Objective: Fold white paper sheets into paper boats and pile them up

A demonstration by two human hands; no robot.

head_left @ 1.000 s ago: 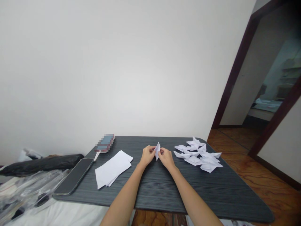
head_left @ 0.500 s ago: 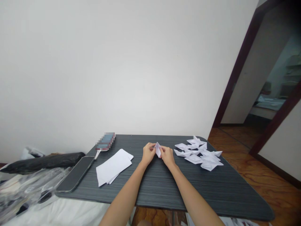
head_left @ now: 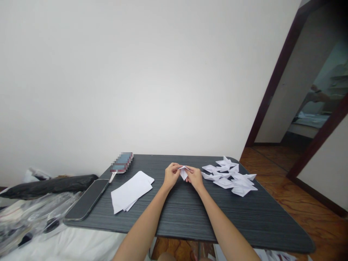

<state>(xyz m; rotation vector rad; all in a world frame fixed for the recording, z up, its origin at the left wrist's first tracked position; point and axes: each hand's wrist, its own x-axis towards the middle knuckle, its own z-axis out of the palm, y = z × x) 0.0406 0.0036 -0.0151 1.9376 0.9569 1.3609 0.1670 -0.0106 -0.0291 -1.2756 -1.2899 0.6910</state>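
A small folded white paper (head_left: 184, 173) is held between my two hands above the middle of the dark table. My left hand (head_left: 172, 175) pinches its left corner, thumb and fingers together. On the other side my right hand (head_left: 195, 176) grips the right corner. The top of the paper spreads sideways between the fingertips, and a point hangs below. To the right lies a cluster of folded paper boats (head_left: 231, 175), several of them touching or overlapping. Left of my hands rests a loose stack of white paper sheets (head_left: 132, 191).
The dark table (head_left: 187, 221) stands against a white wall. On its left edge lies a phone (head_left: 87, 201), with a blurred-out device (head_left: 122, 162) and a white cable (head_left: 112, 177) behind it. Plastic-wrapped items (head_left: 35, 210) lie left of the table. A person (head_left: 315, 96) shows through the doorway at right.
The folded paper's top has been drawn apart sideways, going from a tall diamond to a wider, flatter shape. Both hands stay on it. A person has appeared in the far doorway.
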